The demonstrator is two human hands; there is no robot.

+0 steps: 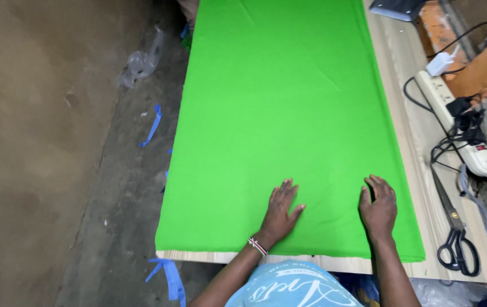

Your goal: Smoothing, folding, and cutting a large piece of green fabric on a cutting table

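Green cloth (277,113), spread flat on wooden table (408,74) | left hand (280,213), right hand (378,206): apart, palms down, pinning near hem | scissors (455,233) at 3 o'clock, off cloth

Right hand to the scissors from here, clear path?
Probably yes. The right hand lies flat on the green cloth; the scissors lie just to its right on bare table, with nothing between them.

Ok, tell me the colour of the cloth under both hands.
Bright green cloth, plain and unpatterned, spread over the wooden table; the head view shows it best.
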